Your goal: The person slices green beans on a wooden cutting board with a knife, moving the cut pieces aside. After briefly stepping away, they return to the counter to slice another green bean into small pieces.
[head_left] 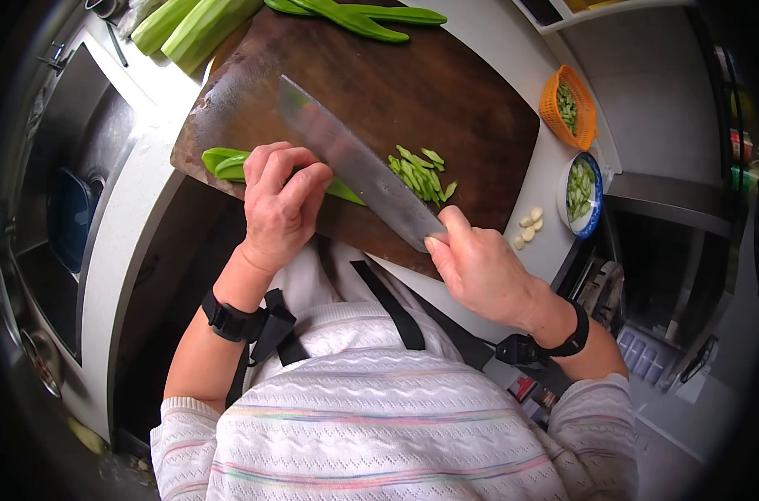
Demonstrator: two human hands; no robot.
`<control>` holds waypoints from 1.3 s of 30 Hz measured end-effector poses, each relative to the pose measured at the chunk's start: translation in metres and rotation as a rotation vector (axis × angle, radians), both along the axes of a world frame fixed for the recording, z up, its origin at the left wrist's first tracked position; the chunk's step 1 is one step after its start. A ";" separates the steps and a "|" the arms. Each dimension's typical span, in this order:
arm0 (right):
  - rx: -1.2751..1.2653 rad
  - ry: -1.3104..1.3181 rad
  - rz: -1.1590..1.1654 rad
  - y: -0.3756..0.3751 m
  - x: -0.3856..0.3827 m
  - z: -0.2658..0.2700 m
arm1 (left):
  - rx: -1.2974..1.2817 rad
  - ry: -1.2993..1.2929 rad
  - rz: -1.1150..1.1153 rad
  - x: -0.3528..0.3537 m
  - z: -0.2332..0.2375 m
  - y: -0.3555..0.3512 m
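Observation:
My left hand (281, 194) has its fingers curled down on long flat green beans (222, 164), holding them against the dark wooden cutting board (446, 83). The bean ends stick out on both sides of the hand. In my right hand (488, 269) is a large kitchen knife (354, 163), its handle hidden by the fingers. The wide blade slants up and left across the board, close to the left fingers. Right of the blade lies a small pile of slivered green beans (421, 175).
Whole green beans (359, 17) lie at the board's far edge, with pale green peeled gourds (197, 32) to their left. An orange basket (590, 113) and a blue-rimmed bowl (597, 185) hold cut green pieces. Peeled garlic cloves (527, 227) sit nearby. A sink (83, 125) is at left.

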State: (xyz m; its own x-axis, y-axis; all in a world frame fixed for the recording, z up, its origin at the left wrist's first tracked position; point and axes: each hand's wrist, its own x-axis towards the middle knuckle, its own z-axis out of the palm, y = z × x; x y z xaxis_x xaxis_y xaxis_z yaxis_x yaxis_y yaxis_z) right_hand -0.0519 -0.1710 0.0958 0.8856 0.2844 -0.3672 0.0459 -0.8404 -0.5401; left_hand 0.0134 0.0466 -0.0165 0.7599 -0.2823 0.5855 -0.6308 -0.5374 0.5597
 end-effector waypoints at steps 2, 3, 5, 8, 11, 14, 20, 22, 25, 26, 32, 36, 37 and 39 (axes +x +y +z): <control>-0.007 -0.007 0.003 0.001 0.000 -0.002 | 0.002 0.008 0.004 0.000 -0.001 0.002; -0.014 -0.013 0.005 0.001 0.000 -0.003 | 0.004 0.003 0.003 0.000 -0.001 0.002; -0.017 -0.018 0.013 0.004 0.002 -0.005 | 0.003 0.001 0.002 0.001 -0.001 0.002; -0.068 -0.039 0.045 0.018 0.012 -0.018 | 0.003 -0.003 0.001 0.000 0.000 -0.001; -0.082 -0.024 0.042 0.017 0.015 -0.019 | 0.015 -0.008 -0.002 -0.001 0.000 0.002; -0.011 -0.047 0.025 0.001 0.004 -0.019 | 0.014 -0.010 -0.008 0.000 0.000 0.002; -0.006 -0.011 -0.025 -0.003 -0.001 -0.012 | -0.002 -0.001 -0.011 0.001 0.000 0.002; 0.004 -0.023 -0.012 -0.001 -0.001 -0.008 | 0.003 -0.001 -0.001 0.000 0.001 0.001; 0.005 -0.033 -0.006 -0.001 -0.001 -0.005 | -0.002 -0.001 0.003 0.000 0.000 0.002; -0.003 -0.027 -0.010 0.000 -0.001 -0.005 | -0.002 0.000 0.005 0.001 -0.001 0.002; -0.002 0.012 -0.008 0.000 0.000 -0.002 | -0.007 0.010 0.000 0.001 -0.001 0.002; -0.005 0.009 -0.016 0.010 0.004 -0.012 | -0.008 0.000 0.004 0.000 -0.002 0.002; -0.020 -0.012 0.002 0.016 0.009 -0.020 | -0.003 -0.005 0.005 0.001 -0.001 0.001; -0.064 -0.008 0.033 0.021 0.013 -0.022 | -0.001 -0.010 -0.002 0.001 0.000 0.001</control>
